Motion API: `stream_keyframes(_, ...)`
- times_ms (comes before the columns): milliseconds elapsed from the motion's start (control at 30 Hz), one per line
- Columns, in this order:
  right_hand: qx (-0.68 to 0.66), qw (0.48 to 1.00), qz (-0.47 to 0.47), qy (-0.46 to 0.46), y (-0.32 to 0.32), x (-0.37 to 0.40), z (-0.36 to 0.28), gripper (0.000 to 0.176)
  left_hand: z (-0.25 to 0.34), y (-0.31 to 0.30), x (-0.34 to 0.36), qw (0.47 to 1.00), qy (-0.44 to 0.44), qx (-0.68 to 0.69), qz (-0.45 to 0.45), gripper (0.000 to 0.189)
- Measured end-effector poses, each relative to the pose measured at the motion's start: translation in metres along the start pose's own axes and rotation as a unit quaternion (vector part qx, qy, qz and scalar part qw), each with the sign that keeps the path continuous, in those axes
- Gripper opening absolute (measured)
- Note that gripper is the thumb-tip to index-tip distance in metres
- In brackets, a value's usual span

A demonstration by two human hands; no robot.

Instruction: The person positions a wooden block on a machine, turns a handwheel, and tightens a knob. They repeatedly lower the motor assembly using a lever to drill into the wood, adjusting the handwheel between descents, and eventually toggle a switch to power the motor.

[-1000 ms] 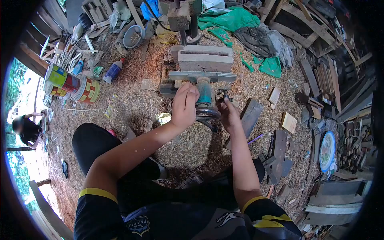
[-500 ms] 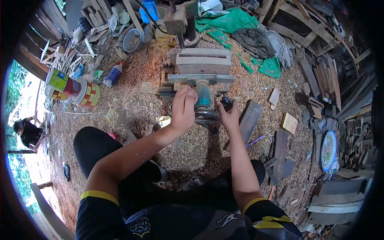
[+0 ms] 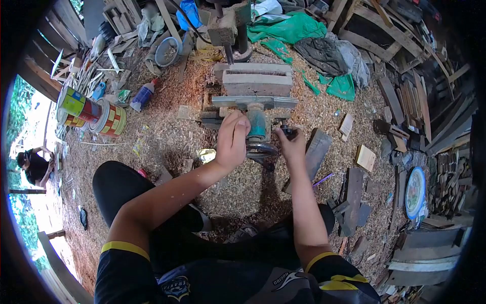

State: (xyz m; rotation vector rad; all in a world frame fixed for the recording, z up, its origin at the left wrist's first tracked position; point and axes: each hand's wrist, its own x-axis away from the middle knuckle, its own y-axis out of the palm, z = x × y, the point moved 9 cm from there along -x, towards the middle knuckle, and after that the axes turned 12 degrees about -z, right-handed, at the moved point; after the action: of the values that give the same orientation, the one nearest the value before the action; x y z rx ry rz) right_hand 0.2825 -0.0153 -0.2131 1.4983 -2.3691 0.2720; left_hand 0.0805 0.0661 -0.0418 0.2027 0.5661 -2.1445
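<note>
In front of me a slotted wooden block (image 3: 257, 89) sits behind the metal jaw (image 3: 273, 102) of a machine with a green housing (image 3: 257, 123) and a round handwheel (image 3: 261, 150). A vertical bit (image 3: 229, 54) hangs from the machine head (image 3: 221, 34), over the block's left end. My left hand (image 3: 233, 140) is closed beside the green housing, and whatever lies under its fingers is hidden. On the right, my right hand (image 3: 292, 145) has its fingers around a black knob (image 3: 287, 131), partly covered by them.
Wood shavings cover the ground. Paint cans (image 3: 109, 119) and a bottle (image 3: 143, 96) stand to the left. Wood offcuts (image 3: 317, 151) lie at right, with a round tray (image 3: 415, 192) beyond. Green sheeting (image 3: 291, 27) lies behind the machine. Another person (image 3: 36, 167) is at far left.
My right hand has shifted and turned slightly around the black knob, covering more of it. My left hand stays nearly in place. The person at far left has moved their arms.
</note>
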Motion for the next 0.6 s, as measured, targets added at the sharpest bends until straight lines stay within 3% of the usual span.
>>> stream_keyframes(33,0.253,0.959,0.116,-0.053,-0.006,0.015,-0.029,0.045,0.002,-0.001,0.0,1.0,0.003,0.01,0.011,0.03)
stream_keyframes(100,0.219,0.965,0.122,-0.076,-0.006,0.015,-0.019,0.05,0.004,-0.001,0.001,1.0,0.006,0.019,0.018,0.03)
stream_keyframes(200,0.117,0.991,0.041,-0.04,-0.013,-0.004,0.007,0.051,0.002,-0.001,0.0,1.0,0.003,0.01,0.012,0.031)
stream_keyframes(233,-0.163,0.984,-0.066,0.007,-0.002,-0.011,0.027,0.054,0.003,-0.001,0.0,1.0,0.002,0.008,0.011,0.031)
stream_keyframes(267,-0.428,0.887,-0.167,0.054,0.019,-0.01,0.035,0.056,0.003,-0.002,0.001,1.0,-0.001,0.005,0.011,0.031)
stream_keyframes(400,-0.479,0.847,-0.213,0.087,0.028,-0.008,0.039,0.058,0.005,0.0,0.001,0.999,0.031,-0.018,-0.008,0.031)
stream_keyframes(533,-0.475,0.85,-0.205,0.095,0.025,-0.013,0.041,0.055,0.002,0.0,0.0,0.999,0.026,-0.019,-0.012,0.031)
stream_keyframes(600,-0.174,0.979,-0.096,0.05,0.002,-0.017,0.03,0.053,0.002,0.0,0.0,0.999,0.03,-0.021,-0.013,0.031)
